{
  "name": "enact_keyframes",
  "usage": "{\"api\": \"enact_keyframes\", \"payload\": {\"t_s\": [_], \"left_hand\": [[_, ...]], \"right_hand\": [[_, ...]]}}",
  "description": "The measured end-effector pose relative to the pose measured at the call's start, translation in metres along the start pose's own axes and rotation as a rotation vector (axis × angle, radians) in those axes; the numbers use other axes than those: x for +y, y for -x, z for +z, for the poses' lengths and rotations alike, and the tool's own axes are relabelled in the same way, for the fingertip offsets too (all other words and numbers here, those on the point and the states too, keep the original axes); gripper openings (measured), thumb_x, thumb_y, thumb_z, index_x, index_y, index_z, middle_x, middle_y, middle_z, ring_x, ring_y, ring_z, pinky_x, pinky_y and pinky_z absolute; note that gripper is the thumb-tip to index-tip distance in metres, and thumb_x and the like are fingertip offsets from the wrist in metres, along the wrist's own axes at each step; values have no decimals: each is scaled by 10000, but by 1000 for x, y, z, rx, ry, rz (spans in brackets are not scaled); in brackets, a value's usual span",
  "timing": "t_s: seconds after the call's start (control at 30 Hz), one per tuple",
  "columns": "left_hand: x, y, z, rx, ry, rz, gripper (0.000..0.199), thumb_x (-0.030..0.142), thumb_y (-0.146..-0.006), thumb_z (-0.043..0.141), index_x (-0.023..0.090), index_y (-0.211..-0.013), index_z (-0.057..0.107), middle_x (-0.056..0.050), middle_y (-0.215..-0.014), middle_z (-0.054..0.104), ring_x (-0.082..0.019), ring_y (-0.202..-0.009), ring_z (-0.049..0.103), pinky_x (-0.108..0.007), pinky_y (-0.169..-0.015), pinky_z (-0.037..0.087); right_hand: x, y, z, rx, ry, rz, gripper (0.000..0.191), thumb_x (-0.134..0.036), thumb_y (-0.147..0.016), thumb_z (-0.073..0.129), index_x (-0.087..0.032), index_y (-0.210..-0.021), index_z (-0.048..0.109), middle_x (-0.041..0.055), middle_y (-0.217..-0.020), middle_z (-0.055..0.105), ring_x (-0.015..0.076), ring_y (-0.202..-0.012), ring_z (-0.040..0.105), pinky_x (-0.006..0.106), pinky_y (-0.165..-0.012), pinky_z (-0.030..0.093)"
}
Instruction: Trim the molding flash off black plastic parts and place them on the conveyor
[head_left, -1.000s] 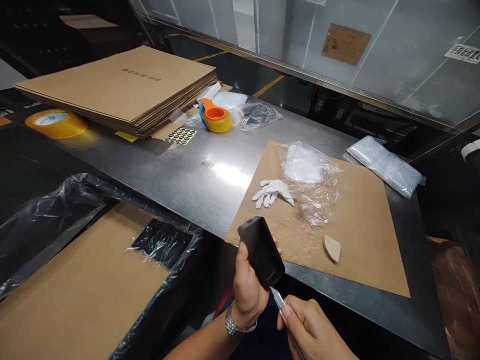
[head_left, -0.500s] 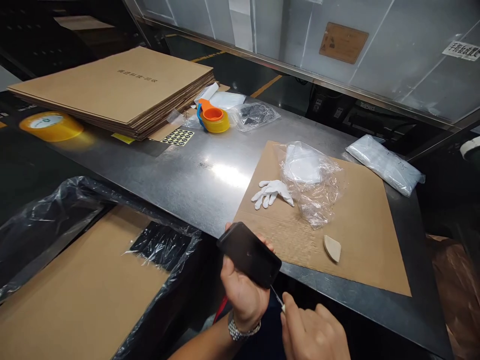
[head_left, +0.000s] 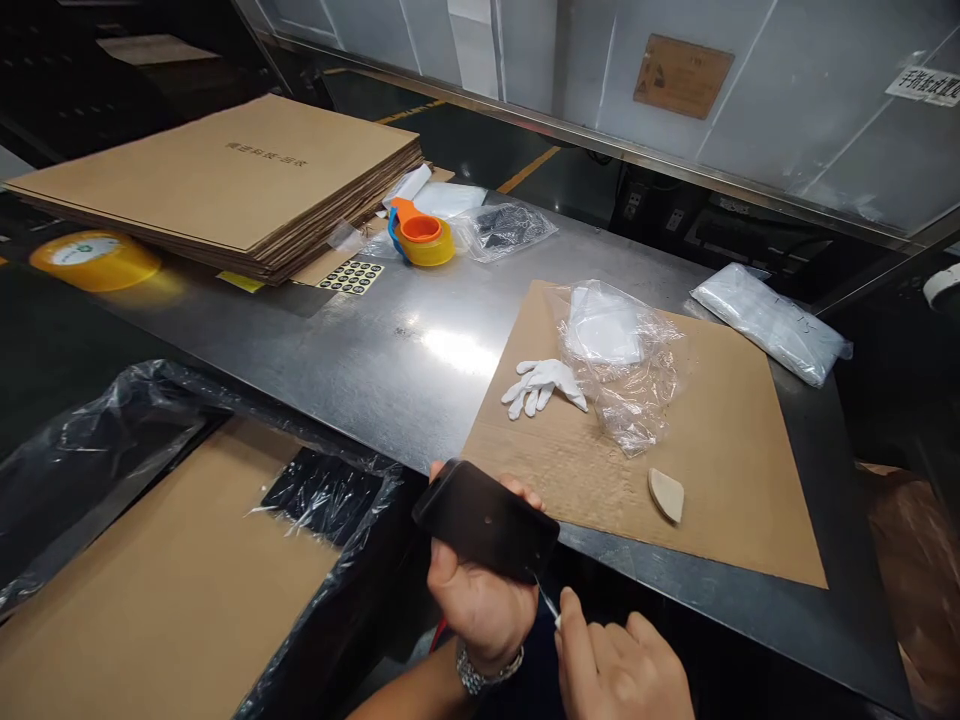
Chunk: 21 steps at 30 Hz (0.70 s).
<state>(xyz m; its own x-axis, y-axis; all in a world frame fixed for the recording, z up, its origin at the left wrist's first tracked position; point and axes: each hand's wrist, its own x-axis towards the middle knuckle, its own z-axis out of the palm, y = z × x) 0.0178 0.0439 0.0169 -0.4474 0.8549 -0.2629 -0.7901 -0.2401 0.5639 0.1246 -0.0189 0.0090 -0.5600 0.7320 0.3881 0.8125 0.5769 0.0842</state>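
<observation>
Black case has turned sideways, hands gripping it and knife, white glove beyond.

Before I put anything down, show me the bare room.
Bare metal shows on the table between the sticker sheet and the cardboard sheet. The cardboard sheet is also free right of the clear bag and tan wedge. It's crowded around the cardboard stack, tape dispenser and glove, and at the near edge by the left hand and black case.
</observation>
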Motion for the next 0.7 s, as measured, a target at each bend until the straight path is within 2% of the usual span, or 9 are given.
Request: {"api": "enact_keyframes", "payload": {"t_s": [0.1,0.33,0.5,0.57,0.63,0.7], "left_hand": [[-2,0,-3,11,-13,29,445,482,-801,401,367,-1225,478,-33,-768,637,-184,-664,590,-323,-618,503],[-2,0,-3,39,-42,-30,433,463,-812,416,367,-1229,483,-32,-786,644,-177,-679,605,-314,-636,509],[0,-1,2,184,-74,-175,414,448,-851,373,376,-1249,466,-20,-802,646,-168,-677,615,-281,-598,512],[2,-2,5,235,-93,-241,390,442,-864,355,310,-1183,537,-27,-787,646,-162,-656,615,-270,-584,512],[4,-4,7,272,-119,-322,394,447,-862,360,202,-1032,619,-45,-757,643,-161,-635,613,-260,-565,512],[6,-5,7,288,-137,-404,406,441,-858,369,141,-892,640,-61,-735,643,-162,-622,613,-255,-549,512]], "right_hand": [[2,1,4,55,10,-13,209,-36,-829,445,-49,-861,652,-45,-414,431,78,-347,389,290,-475,238],[6,-1,-2,29,95,-23,314,26,-808,367,-76,-869,657,-29,-431,420,89,-387,379,289,-509,257],[10,-3,-4,11,113,-20,331,8,-825,339,-74,-910,648,-20,-440,421,106,-409,385,299,-526,251],[13,-4,-4,18,83,-11,327,-14,-845,326,-74,-905,642,-14,-443,435,112,-411,389,304,-530,250],[17,-7,-5,32,25,21,310,-56,-874,326,-79,-877,634,-15,-442,448,115,-408,389,304,-529,247],[22,-10,-6,20,-47,81,295,-113,-903,329,-99,-847,619,-17,-452,462,119,-416,400,298,-528,247]]}}
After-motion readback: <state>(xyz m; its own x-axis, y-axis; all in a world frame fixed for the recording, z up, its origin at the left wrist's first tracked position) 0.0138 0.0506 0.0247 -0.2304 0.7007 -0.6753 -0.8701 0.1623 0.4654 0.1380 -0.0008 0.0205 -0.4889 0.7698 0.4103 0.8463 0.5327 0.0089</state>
